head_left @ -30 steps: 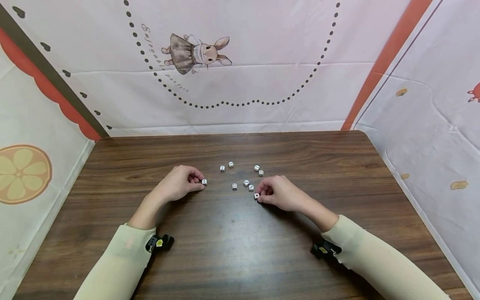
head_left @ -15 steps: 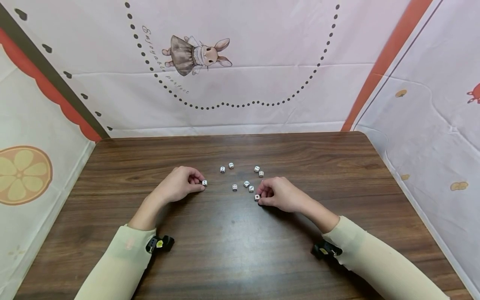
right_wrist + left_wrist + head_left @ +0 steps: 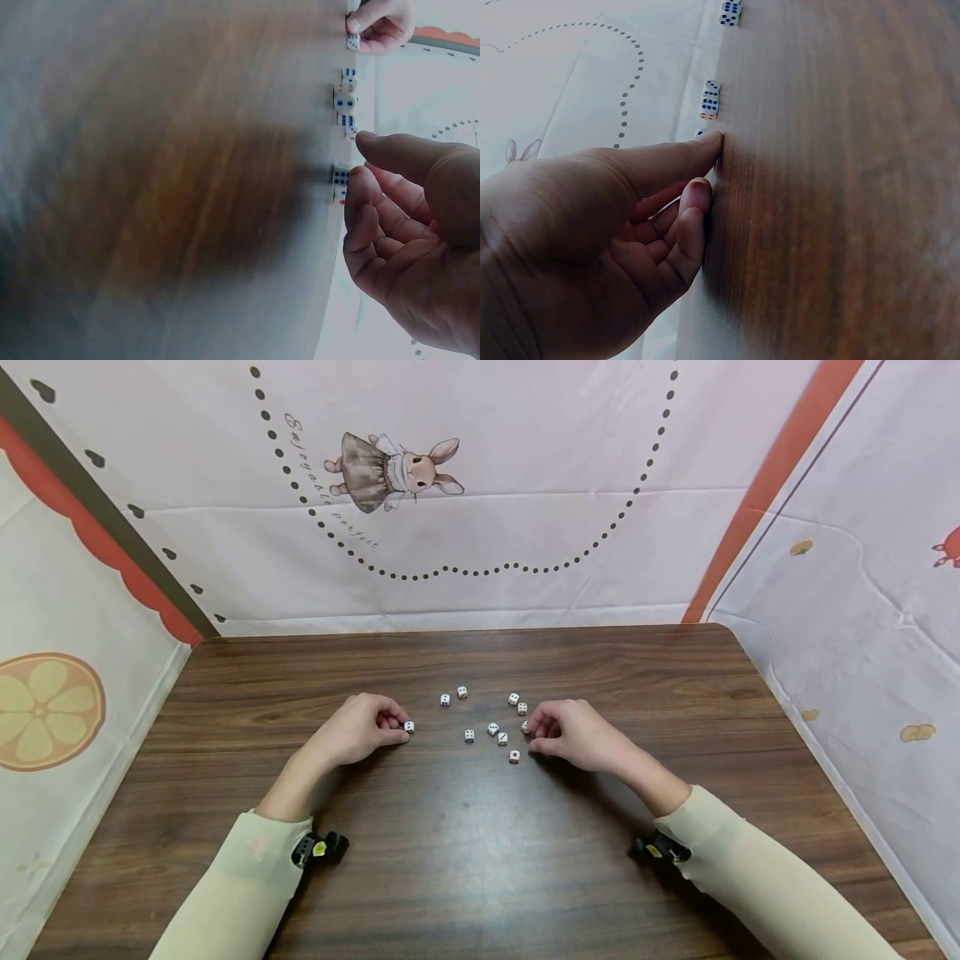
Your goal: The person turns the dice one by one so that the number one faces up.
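At the left of a loose group of small white dice, my left hand (image 3: 362, 727) pinches one die (image 3: 408, 727) between thumb and fingertips, resting it on the tabletop. In the right wrist view this hand (image 3: 382, 26) and its die (image 3: 353, 41) show at the top. My right hand (image 3: 577, 735) is at the group's right side, thumb and fingers apart. Its fingertips are beside a die (image 3: 525, 727), perhaps touching it. Just left of the right thumb, a die with one large pip (image 3: 514, 757) sits free.
More dice stand between the hands: a die (image 3: 469, 737) in the middle, a close pair with one die (image 3: 492, 728) touching or nearly touching another (image 3: 502, 738), and several farther back, such as a die (image 3: 462, 692). The brown wooden table (image 3: 465, 860) meets a printed cloth (image 3: 480, 602) behind.
My right hand has let go of the one-pip die and moved slightly right and away from me. Another die now shows by its fingertips. My left hand has stayed in place with its die.
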`<control>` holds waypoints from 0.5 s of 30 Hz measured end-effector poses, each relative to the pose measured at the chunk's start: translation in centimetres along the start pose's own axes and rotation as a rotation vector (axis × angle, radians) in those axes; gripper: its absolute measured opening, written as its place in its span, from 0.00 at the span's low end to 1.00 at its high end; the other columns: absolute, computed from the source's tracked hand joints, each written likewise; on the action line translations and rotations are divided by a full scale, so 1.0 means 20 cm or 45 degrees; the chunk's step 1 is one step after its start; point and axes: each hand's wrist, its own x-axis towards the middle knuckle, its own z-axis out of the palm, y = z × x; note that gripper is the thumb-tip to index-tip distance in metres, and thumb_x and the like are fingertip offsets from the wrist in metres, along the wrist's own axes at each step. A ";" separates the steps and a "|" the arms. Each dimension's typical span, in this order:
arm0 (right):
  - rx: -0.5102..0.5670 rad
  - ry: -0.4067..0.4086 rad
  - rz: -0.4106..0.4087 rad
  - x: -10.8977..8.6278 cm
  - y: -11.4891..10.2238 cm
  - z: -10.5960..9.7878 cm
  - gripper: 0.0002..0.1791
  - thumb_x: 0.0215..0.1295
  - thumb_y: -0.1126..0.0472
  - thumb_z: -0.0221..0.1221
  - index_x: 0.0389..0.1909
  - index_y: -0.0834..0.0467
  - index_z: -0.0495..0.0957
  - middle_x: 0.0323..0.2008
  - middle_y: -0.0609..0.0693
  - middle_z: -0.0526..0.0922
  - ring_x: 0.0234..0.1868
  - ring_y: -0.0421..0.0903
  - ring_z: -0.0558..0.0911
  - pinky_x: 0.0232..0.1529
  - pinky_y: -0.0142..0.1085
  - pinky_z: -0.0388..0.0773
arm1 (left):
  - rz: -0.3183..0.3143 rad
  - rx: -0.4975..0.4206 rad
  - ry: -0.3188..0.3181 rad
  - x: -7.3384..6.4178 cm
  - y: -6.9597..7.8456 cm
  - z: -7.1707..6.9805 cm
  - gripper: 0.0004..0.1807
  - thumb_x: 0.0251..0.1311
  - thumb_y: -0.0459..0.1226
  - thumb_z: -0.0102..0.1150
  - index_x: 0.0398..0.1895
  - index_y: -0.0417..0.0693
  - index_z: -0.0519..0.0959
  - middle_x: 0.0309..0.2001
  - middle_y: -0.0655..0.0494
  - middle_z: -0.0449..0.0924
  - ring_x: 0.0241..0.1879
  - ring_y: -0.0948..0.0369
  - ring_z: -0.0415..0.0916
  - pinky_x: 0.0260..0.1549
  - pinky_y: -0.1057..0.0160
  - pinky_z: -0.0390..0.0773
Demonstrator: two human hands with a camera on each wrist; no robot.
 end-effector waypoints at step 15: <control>-0.137 0.044 -0.004 0.07 0.03 0.01 0.11 0.63 0.63 0.75 0.43 0.59 0.85 0.32 0.44 0.83 0.34 0.41 0.81 0.39 0.40 0.79 | -0.019 -0.008 -0.005 0.00 0.01 0.00 0.06 0.60 0.35 0.77 0.38 0.46 0.88 0.29 0.61 0.83 0.32 0.62 0.79 0.34 0.64 0.77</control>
